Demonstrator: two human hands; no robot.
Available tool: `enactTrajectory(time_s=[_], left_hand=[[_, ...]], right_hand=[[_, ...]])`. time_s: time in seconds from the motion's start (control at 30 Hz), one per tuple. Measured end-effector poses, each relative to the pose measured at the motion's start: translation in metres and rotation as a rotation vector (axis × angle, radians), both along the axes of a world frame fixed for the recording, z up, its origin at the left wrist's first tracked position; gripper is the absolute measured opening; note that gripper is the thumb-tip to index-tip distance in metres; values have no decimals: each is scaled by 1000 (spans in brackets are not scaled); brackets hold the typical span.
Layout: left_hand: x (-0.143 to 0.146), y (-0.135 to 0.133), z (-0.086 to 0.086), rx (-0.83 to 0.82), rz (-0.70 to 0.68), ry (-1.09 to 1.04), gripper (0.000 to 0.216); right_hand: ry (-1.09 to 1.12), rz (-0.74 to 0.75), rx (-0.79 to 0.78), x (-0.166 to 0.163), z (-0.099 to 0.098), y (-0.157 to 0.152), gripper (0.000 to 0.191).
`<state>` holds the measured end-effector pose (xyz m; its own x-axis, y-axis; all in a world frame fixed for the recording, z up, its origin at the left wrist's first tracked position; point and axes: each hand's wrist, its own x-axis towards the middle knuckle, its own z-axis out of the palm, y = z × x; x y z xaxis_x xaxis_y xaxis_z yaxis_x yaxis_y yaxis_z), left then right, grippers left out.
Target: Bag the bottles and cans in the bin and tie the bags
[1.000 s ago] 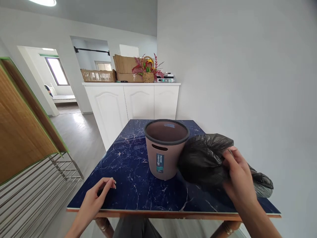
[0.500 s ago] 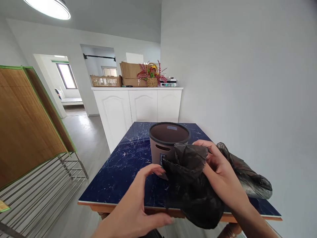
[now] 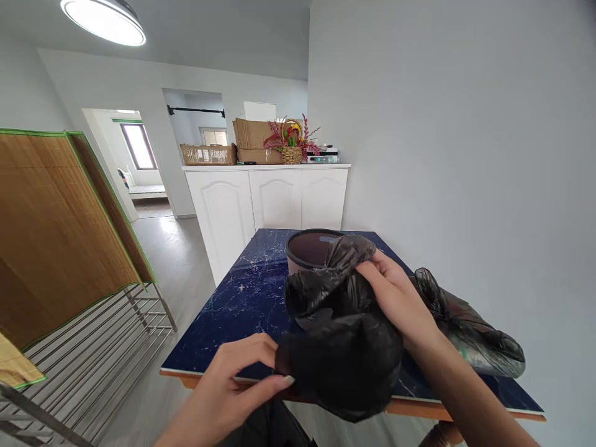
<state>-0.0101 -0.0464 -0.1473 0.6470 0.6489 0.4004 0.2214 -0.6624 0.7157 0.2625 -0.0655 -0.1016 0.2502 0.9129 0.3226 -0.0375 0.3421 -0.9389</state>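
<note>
A thin black plastic bag hangs bunched between my hands, over the table's near edge. My right hand grips its upper rim, with fingers closed on the film. Lower down, my left hand pinches the bag's left edge between thumb and fingers. Behind the bag stands a brownish trash can with a dark rim, upright on the table; the bag covers most of its front. Right of my right hand lies a filled dark plastic bag, with something pale showing through the film.
The blue marble-patterned table has a wooden edge. A metal rack with a bamboo mat stands at the left. Behind is a white cabinet bearing cardboard boxes and a flower basket. A wall rises at right.
My left hand has moved down and left and closed on the bag's edge. The bag is spread wider to the left, and its top is now higher, covering more of the trash can.
</note>
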Motion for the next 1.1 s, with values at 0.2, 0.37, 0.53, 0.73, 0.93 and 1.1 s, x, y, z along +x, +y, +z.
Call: enactTrajectory(time_s=[0.2, 0.37, 0.53, 0.73, 0.93, 1.1], left_hand=[[-51, -1, -11, -192, 157, 15, 39], [-99, -2, -25, -236, 298, -190, 45], [-125, -2, -18, -256, 567, -393, 43], [-131, 5, 15, -391, 734, -957, 54], [-130, 4, 31, -417, 714, -1242, 32], [-117, 1, 42, -398, 700, -1067, 16]], right_hand=[[143, 76, -47, 18, -2, 6, 40], [146, 174, -64, 23, -6, -2, 42], [-6, 287, -125, 11, -9, 1, 42], [-285, 250, -67, -8, -18, 7, 31], [-708, 331, -102, -4, -57, 4, 28], [-1163, -8, 8, -12, -62, -16, 33]])
